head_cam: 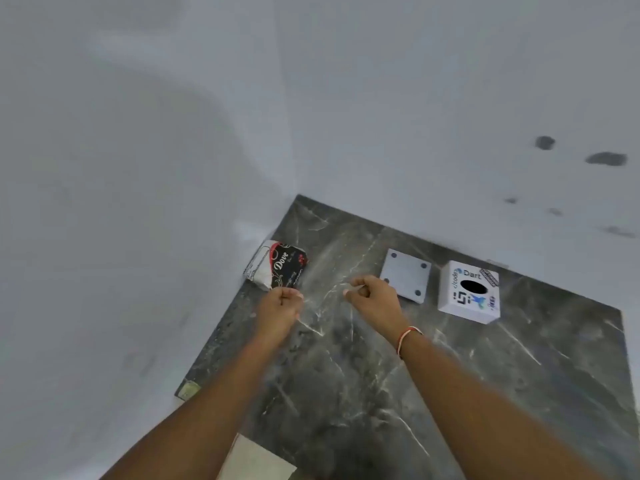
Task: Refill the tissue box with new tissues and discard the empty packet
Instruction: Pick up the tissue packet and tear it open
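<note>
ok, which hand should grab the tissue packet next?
Left. The left hand sits right at the near edge of the tissue packet; whether it touches is unclear. The right hand is farther off, by the flat white plate, nearer the tissue box.

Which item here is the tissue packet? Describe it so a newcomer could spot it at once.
On the dark marble counter, look to the far left corner where it meets the white walls. The tissue packet lies there, just beyond the left hand. Unlike the plain white plate and the stickered white box, it is a soft black, red and white wrapper.
</note>
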